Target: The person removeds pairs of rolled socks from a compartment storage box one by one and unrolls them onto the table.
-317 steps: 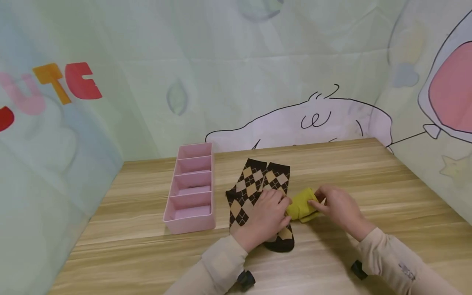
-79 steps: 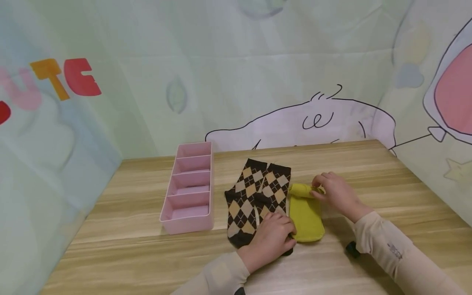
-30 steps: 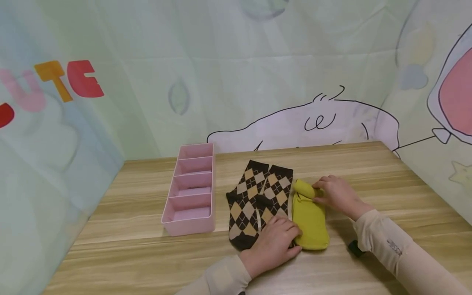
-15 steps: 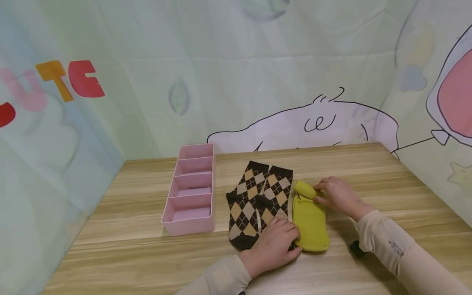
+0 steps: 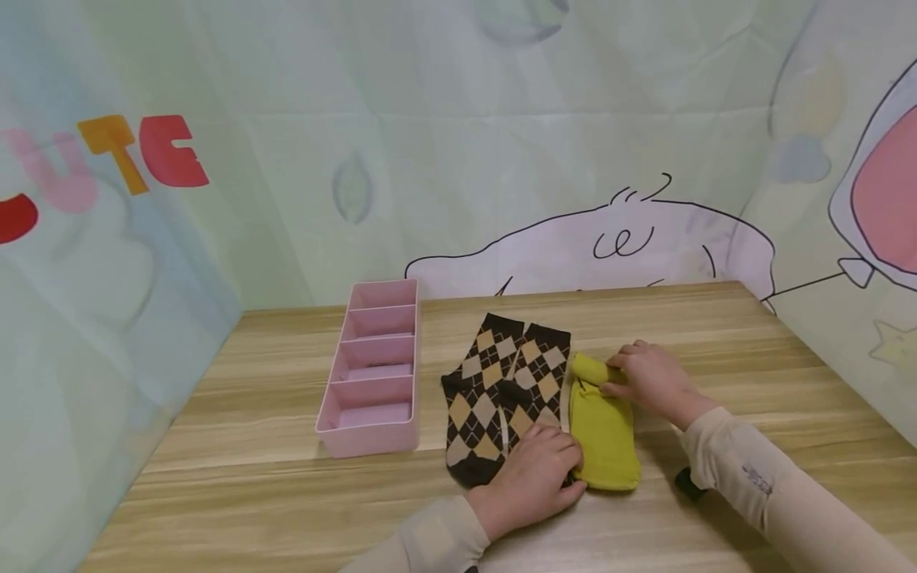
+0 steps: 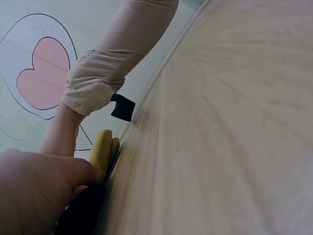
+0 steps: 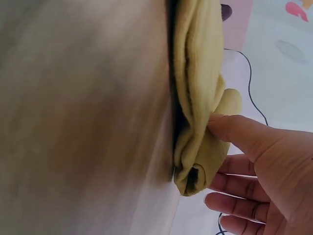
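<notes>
A pair of yellow socks (image 5: 603, 442) lies layered on the table, the far end turned over into a short roll. My right hand (image 5: 655, 382) pinches that roll from the right; in the right wrist view the thumb (image 7: 234, 129) presses the yellow fabric (image 7: 198, 83) and the fingers sit behind it. Left of them two brown argyle socks (image 5: 476, 398) lie flat side by side. My left hand (image 5: 533, 477) rests over the foot of the nearer argyle sock, bent fingertips at the yellow socks' lower left edge, hiding part of the argyle toe.
A pink organizer box (image 5: 368, 442) with several compartments stands left of the socks on the wooden table (image 5: 236, 430). Printed fabric (image 5: 286, 159) hangs behind and beside the table. A black piece (image 5: 689, 484) sits under my right cuff.
Earlier the yellow socks were a bunched bundle between both hands; they now lie spread out, rolled only at the far end. Over the last second both hands stay nearly still.
</notes>
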Motion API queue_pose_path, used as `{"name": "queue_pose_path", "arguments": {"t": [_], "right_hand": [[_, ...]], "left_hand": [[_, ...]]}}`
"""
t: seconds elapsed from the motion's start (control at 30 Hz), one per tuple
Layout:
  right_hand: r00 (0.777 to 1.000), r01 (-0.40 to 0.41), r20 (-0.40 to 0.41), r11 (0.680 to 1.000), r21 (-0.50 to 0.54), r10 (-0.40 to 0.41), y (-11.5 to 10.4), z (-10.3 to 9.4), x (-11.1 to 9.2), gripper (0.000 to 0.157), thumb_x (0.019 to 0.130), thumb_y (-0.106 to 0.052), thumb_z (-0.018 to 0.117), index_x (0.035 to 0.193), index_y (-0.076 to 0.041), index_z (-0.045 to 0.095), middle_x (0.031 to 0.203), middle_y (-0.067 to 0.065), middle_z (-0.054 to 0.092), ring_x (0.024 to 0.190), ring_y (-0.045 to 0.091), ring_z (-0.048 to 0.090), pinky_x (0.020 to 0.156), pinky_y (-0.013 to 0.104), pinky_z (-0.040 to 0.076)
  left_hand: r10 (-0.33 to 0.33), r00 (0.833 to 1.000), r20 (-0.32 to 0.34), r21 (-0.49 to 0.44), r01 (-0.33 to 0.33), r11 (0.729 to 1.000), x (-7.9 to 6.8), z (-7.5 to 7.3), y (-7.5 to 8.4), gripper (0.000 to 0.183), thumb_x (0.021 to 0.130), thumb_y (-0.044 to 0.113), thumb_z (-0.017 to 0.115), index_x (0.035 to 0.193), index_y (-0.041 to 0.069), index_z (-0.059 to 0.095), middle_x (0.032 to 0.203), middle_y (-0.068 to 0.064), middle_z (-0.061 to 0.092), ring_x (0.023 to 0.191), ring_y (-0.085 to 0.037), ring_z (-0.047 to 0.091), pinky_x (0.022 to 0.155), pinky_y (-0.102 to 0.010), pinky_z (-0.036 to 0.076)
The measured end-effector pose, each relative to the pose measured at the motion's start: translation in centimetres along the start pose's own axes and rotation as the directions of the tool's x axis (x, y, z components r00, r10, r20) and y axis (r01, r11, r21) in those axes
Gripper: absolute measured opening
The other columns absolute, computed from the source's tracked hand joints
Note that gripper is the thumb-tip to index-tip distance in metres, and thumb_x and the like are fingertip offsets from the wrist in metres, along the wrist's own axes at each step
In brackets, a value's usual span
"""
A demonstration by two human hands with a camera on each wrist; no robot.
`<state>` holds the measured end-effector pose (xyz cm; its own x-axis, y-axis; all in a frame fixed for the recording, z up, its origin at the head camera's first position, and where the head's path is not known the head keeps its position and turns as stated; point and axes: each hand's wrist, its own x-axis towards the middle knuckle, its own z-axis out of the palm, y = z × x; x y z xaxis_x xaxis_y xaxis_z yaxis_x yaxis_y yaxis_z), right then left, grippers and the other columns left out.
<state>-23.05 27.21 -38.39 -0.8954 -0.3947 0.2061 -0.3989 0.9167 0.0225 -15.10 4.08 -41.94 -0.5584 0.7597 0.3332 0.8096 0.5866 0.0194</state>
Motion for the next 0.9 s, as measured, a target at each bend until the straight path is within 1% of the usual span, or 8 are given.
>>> {"name": "queue_pose_path", "arguments": {"t": [0.17, 0.33, 0.57, 0.77, 0.9], "right_hand": [[1.0, -0.02, -0.023, 1.0, 0.016, 0.02, 0.1, -0.1, 0.2, 0.036, 0.081, -0.034, 0.074, 0.099, -0.003, 0.071, 0.093, 0.012, 0.07, 0.083, 0.029, 0.06, 0.077, 0.047, 0.051], [0.998, -0.022, -0.06, 0.998, 0.054, 0.025, 0.3, -0.4, 0.5, 0.029, 0.082, -0.028, 0.073, 0.098, -0.003, 0.069, 0.091, 0.012, 0.069, 0.081, 0.028, 0.059, 0.074, 0.046, 0.05], [0.992, -0.014, -0.128, 0.997, 0.071, 0.023, 0.5, -0.3, 1.1, 0.019, 0.081, -0.019, 0.075, 0.089, -0.004, 0.066, 0.085, 0.011, 0.067, 0.078, 0.027, 0.058, 0.07, 0.044, 0.05], [0.985, 0.003, -0.173, 0.997, 0.072, 0.01, 0.6, -0.1, 1.6, 0.014, 0.08, -0.011, 0.076, 0.078, -0.007, 0.062, 0.08, 0.007, 0.061, 0.074, 0.023, 0.052, 0.067, 0.04, 0.046], [0.984, 0.008, -0.178, 0.997, 0.075, 0.006, 0.7, 0.1, 1.9, 0.011, 0.081, -0.01, 0.074, 0.078, -0.007, 0.064, 0.08, 0.007, 0.06, 0.075, 0.023, 0.052, 0.069, 0.039, 0.046]], "left_hand": [[-0.005, 1.0, 0.009, 0.008, 0.005, 1.0, 0.0, -0.1, 0.1, 0.015, 0.087, 0.04, 0.065, 0.086, 0.025, 0.063, 0.096, 0.012, 0.065, 0.095, -0.006, 0.057, 0.093, -0.023, 0.041], [-0.006, 1.0, 0.015, 0.013, 0.006, 1.0, 0.0, -0.1, 0.1, 0.016, 0.087, 0.04, 0.065, 0.086, 0.025, 0.063, 0.096, 0.012, 0.065, 0.096, -0.006, 0.057, 0.093, -0.023, 0.041], [-0.002, 1.0, 0.01, 0.014, 0.002, 1.0, 0.0, -0.1, 0.1, 0.015, 0.087, 0.04, 0.065, 0.085, 0.025, 0.063, 0.095, 0.012, 0.065, 0.096, -0.006, 0.057, 0.092, -0.023, 0.041], [0.0, 1.0, 0.01, 0.017, 0.0, 1.0, 0.0, -0.3, 0.1, 0.015, 0.087, 0.04, 0.065, 0.084, 0.025, 0.062, 0.097, 0.012, 0.066, 0.096, -0.006, 0.058, 0.093, -0.023, 0.041], [0.001, 1.0, 0.008, 0.021, -0.001, 1.0, -0.1, -0.3, 0.1, 0.015, 0.087, 0.04, 0.065, 0.084, 0.025, 0.062, 0.097, 0.013, 0.066, 0.097, -0.006, 0.057, 0.093, -0.023, 0.041]]}}
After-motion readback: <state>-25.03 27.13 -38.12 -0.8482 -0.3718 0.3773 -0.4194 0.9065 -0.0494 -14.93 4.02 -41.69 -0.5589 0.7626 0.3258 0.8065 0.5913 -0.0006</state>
